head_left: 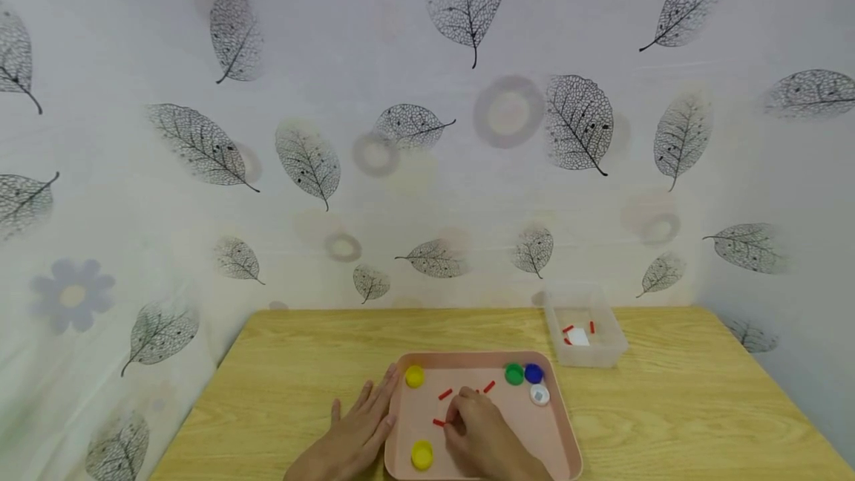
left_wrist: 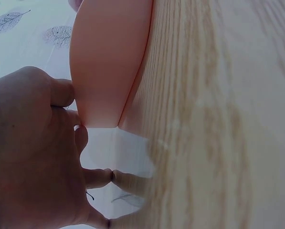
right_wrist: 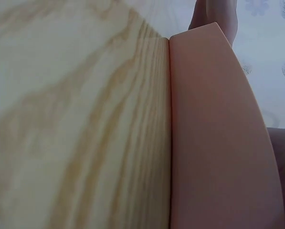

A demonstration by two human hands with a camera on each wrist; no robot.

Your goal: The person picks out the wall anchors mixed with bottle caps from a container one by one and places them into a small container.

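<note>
A red stick (head_left: pixel 438 422) lies in the pink tray (head_left: pixel 467 371); the right hand (head_left: pixel 482 425) has its fingers drawn together and appears to pinch the stick's right end. The stick is probably light and stiff (its slimness would favor a fingertip pinch at mid-length), perhaps slightly slippery. The left hand (head_left: pixel 357 429), fingers extended and spread, rests against the tray's left wall. The tray also holds other red sticks (head_left: pixel 445 394), a far yellow cap (head_left: pixel 414 376), a near yellow cap (head_left: pixel 422 455), a green cap (head_left: pixel 513 374), a blue cap (head_left: pixel 534 373) and a white cap (head_left: pixel 546 395) containing a small grayish piece (head_left: pixel 538 396). Beyond, on the desk (head_left: pixel 668 392), a translucent bin (head_left: pixel 591 356) contains further red sticks and a white piece (head_left: pixel 577 337).
</note>
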